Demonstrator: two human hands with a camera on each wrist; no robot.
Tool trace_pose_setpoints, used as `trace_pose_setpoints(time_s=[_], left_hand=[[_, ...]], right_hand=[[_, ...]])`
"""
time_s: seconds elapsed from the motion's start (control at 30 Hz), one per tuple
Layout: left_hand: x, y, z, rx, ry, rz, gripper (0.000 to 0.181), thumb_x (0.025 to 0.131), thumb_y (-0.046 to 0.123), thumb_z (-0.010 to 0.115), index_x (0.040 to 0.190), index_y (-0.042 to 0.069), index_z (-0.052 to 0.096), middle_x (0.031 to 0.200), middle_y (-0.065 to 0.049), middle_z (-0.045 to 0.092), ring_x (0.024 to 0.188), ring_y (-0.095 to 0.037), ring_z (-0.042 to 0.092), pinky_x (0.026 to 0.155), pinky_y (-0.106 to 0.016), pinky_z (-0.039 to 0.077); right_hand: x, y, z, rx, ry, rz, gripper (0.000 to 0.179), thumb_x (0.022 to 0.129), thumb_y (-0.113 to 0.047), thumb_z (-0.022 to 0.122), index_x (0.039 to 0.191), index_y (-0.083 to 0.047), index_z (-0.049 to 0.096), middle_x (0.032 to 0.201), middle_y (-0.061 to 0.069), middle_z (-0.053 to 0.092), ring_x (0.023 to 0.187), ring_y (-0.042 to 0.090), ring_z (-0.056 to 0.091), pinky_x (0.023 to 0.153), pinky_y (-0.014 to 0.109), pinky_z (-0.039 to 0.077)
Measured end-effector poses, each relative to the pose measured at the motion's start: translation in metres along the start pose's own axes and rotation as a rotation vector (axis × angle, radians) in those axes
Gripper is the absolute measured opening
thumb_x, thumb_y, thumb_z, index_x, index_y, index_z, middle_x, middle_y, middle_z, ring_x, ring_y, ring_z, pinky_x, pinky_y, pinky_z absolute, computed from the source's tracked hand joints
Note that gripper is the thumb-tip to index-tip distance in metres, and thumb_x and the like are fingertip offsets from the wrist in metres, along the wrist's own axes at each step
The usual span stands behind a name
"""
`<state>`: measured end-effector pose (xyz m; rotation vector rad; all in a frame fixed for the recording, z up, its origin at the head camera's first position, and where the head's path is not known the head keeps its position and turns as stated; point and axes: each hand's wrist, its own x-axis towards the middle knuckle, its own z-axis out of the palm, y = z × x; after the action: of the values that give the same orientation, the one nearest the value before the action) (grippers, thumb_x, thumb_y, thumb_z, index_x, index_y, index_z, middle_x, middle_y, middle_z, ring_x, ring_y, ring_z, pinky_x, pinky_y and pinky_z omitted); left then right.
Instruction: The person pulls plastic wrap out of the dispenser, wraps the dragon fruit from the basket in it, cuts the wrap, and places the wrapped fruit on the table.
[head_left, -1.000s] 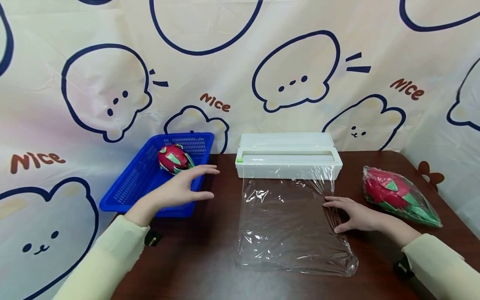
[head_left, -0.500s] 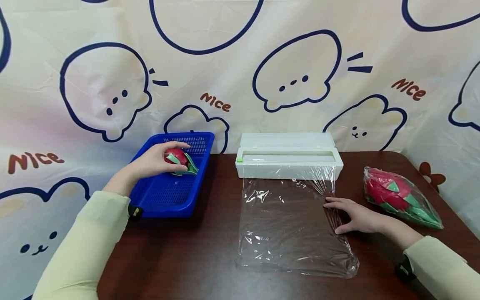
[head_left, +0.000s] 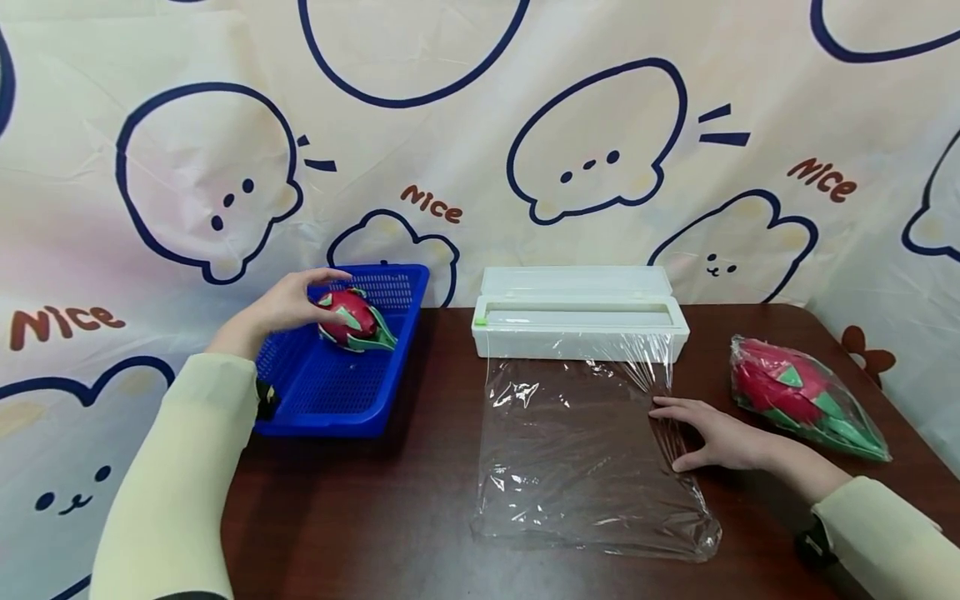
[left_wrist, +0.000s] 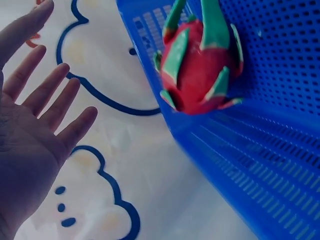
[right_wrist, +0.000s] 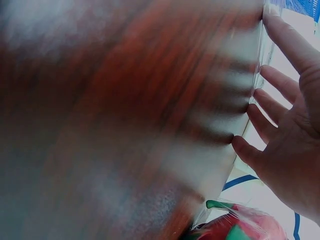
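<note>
My left hand [head_left: 288,302] hovers at the left end of a dragon fruit [head_left: 352,320], thumb and fingers spread. The left wrist view shows the palm with relaxed fingers, apart from the red fruit [left_wrist: 197,75] with green scales. That fruit lies in a blue plastic basket [head_left: 330,417]. My right hand [head_left: 716,433] rests its fingertips on the right edge of a sheet of cling film [head_left: 570,450] spread over the table. From a white cling film dispenser [head_left: 577,342], lid raised, the film runs toward me. In the right wrist view, the right hand's [right_wrist: 285,125] fingers are spread.
A second dragon fruit [head_left: 795,387], wrapped in clear film, lies at the right of the dark wooden table [head_left: 352,517]. Behind the table hangs a pale cloth [head_left: 480,150] with cartoon drawings.
My left hand has moved left from beside the basket, over the fruit, and now sits at the fruit's left end. The right hand and film have stayed in place.
</note>
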<state>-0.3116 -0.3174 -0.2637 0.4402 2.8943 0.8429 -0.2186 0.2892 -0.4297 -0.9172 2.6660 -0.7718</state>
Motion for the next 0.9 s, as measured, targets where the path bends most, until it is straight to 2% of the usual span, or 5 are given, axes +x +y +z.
trace_pose_setpoints(time_s=[0.13, 0.3, 0.47, 0.67, 0.9], left_hand=[[0.009, -0.014, 0.000, 0.016, -0.018, -0.006, 0.064, 0.085, 0.014, 0.076, 0.141, 0.002, 0.046, 0.143, -0.032, 0.037, 0.126, -0.048, 0.039, 0.100, -0.059, 0.035], [0.022, -0.027, 0.003, 0.021, -0.055, -0.062, 0.066, 0.086, 0.015, 0.075, 0.142, 0.001, 0.043, 0.145, -0.033, 0.033, 0.127, -0.051, 0.035, 0.100, -0.061, 0.035], [0.037, -0.030, 0.004, 0.028, -0.089, -0.089, 0.064, 0.086, 0.008, 0.072, 0.142, -0.001, 0.042, 0.145, -0.034, 0.031, 0.125, -0.052, 0.037, 0.098, -0.061, 0.037], [0.051, -0.033, 0.008, 0.011, -0.144, -0.170, 0.068, 0.086, 0.009, 0.072, 0.145, 0.001, 0.038, 0.147, -0.033, 0.027, 0.123, -0.050, 0.036, 0.099, -0.061, 0.036], [0.065, -0.048, 0.013, 0.060, -0.152, -0.186, 0.071, 0.086, 0.013, 0.073, 0.146, 0.000, 0.037, 0.147, -0.034, 0.027, 0.124, -0.051, 0.035, 0.099, -0.062, 0.036]], right_hand=[[0.000, 0.001, 0.000, 0.010, -0.002, 0.006, 0.074, 0.078, -0.045, 0.078, 0.134, -0.003, 0.054, 0.144, 0.026, 0.039, 0.129, 0.050, 0.032, 0.097, 0.066, 0.032], [0.002, 0.002, -0.001, 0.013, -0.003, 0.010, 0.074, 0.078, -0.043, 0.078, 0.135, -0.003, 0.053, 0.145, 0.026, 0.038, 0.130, 0.050, 0.032, 0.097, 0.066, 0.033], [0.003, 0.003, -0.002, 0.013, 0.005, 0.008, 0.074, 0.078, -0.043, 0.079, 0.135, -0.003, 0.053, 0.145, 0.026, 0.038, 0.129, 0.050, 0.032, 0.096, 0.066, 0.033], [-0.001, 0.002, -0.001, -0.002, 0.016, -0.002, 0.074, 0.078, -0.046, 0.077, 0.135, -0.005, 0.053, 0.145, 0.024, 0.039, 0.129, 0.048, 0.033, 0.096, 0.066, 0.034], [-0.001, 0.003, 0.001, -0.008, 0.014, 0.007, 0.076, 0.077, -0.048, 0.077, 0.136, -0.006, 0.053, 0.145, 0.022, 0.040, 0.129, 0.046, 0.035, 0.095, 0.064, 0.035]])
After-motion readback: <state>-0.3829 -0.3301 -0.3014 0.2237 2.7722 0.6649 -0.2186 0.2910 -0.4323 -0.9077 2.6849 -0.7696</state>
